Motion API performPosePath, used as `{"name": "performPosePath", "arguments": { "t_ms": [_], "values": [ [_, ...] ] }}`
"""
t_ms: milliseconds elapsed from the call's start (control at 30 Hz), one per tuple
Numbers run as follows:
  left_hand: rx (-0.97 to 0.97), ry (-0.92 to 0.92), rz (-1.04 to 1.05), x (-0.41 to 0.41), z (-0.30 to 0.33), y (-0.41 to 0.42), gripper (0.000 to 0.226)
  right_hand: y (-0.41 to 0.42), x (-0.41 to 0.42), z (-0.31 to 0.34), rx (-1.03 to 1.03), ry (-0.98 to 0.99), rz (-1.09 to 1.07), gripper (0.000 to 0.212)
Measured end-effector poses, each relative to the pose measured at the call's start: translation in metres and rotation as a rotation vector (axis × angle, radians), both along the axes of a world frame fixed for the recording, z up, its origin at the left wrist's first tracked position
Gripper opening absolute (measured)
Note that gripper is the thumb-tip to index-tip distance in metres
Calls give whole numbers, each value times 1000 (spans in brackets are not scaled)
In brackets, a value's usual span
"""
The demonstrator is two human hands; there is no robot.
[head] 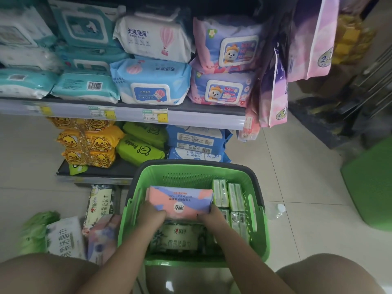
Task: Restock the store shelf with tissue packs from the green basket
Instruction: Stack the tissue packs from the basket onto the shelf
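Green basket: the green basket (192, 172) stands on the floor tiles, its far rim just before the front edge of the bottom shelf (118, 169); it holds several packs yet.
Pack in hand: a pink-and-purple tissue pack (180, 201) lies on top of the load, toward the basket's far wall.
Left hand: the left hand (151, 213) grips the pack's near-left corner, fingers curled over it.
Right hand: the right hand (210, 215) grips the near-right corner likewise.
Still in basket: a dark green pack (179, 238) lies beneath, and slim green packs (230, 197) stand along the right wall.
On the floor: white-and-green packs (65, 236) lie outside the basket's left wall, near the shelf's foot.
Shelves: the upper shelf (191, 116) looks full to its front edge; the bottom shelf has bare board at its front.
Progress: partway at best, I judge; this pack is not lifted clear, and the rest waits.
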State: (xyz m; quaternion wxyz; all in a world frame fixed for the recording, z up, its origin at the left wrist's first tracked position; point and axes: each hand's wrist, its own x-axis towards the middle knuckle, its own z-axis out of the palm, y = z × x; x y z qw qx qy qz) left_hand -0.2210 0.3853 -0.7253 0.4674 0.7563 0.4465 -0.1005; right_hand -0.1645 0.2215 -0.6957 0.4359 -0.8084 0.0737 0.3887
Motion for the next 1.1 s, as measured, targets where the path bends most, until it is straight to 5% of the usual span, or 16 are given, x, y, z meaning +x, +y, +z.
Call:
{"name": "performPosePath", "arguments": {
  "t_ms": [1100],
  "values": [
    [150, -145, -24, -22, 104, -26, 67, -27, -38, 107, 86, -191, -87, 37]
  ]
}}
